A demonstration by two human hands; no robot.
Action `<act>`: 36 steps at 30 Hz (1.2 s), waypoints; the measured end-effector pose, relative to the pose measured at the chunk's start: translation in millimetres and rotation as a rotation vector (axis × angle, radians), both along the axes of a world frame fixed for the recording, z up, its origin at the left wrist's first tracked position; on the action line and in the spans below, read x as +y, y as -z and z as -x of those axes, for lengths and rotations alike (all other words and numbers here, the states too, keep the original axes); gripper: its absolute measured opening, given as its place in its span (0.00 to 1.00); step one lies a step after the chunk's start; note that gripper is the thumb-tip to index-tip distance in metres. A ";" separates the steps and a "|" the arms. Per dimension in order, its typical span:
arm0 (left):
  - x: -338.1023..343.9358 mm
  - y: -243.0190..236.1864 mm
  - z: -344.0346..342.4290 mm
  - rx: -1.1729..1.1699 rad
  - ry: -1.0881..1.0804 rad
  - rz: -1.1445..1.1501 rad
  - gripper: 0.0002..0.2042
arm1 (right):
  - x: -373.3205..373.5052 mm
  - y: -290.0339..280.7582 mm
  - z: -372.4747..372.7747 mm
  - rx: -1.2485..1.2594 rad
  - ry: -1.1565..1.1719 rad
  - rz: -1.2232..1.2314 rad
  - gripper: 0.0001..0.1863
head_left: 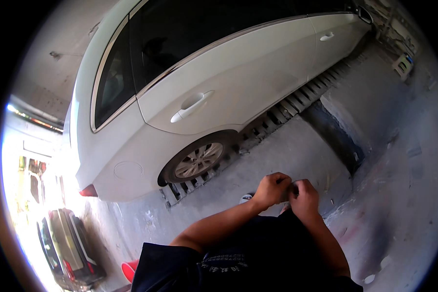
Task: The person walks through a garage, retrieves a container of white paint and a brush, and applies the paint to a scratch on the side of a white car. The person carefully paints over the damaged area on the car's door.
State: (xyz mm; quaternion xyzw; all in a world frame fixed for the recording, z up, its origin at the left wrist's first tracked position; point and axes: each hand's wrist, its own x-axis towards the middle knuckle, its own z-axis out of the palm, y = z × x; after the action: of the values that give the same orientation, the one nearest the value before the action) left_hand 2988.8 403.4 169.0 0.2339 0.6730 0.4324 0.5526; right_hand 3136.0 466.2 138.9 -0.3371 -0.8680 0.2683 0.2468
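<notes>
My left hand (272,190) and my right hand (304,195) meet in front of my dark shirt, fingers curled and pinched toward each other. Something small and dark seems to lie between the fingertips, too small to name. Beyond my hands stands a white car (238,73), side on, with its rear wheel (198,160) the nearest part of it. Neither hand touches the car.
The car's wheel rests on a slatted metal grating (297,100). Right of it, a dark recessed pit (333,134) opens in the grey floor (277,151). Another vehicle (68,248) stands at the bright doorway, near a red object (129,269). A small stool (402,66) is far right.
</notes>
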 end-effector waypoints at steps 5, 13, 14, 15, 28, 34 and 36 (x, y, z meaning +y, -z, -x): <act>26.2 10.3 -41.7 -0.002 -0.240 -0.058 0.13 | 44.6 -15.2 -22.7 -0.043 -0.230 -0.359 0.15; 18.2 4.4 -50.7 -0.233 -0.497 -0.109 0.13 | 51.4 -27.8 -16.1 0.091 -0.444 -0.158 0.13; 12.7 4.2 -46.4 -0.280 -0.495 -0.115 0.13 | 51.5 -32.2 -11.4 0.115 -0.451 -0.032 0.09; 8.3 2.5 -45.2 -0.164 -0.483 -0.140 0.13 | 53.3 -34.6 -7.9 0.136 -0.436 0.072 0.09; -32.1 -4.4 -35.6 -0.110 -0.641 -0.306 0.14 | 23.1 -38.8 31.2 -0.029 -0.406 0.021 0.08; -35.9 -4.7 -27.4 -0.191 -0.784 -0.326 0.14 | 12.4 -54.5 33.6 0.049 -0.604 -0.440 0.12; -36.7 1.6 -23.8 -0.209 -0.805 -0.342 0.15 | 9.8 -57.3 33.4 0.064 -0.638 -0.447 0.14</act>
State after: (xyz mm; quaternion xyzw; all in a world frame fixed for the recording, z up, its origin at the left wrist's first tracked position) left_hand 3012.6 366.7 167.3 -0.0035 0.5697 0.7394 0.3587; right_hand 3102.7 476.1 196.3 0.0203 -0.9581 0.1461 0.2456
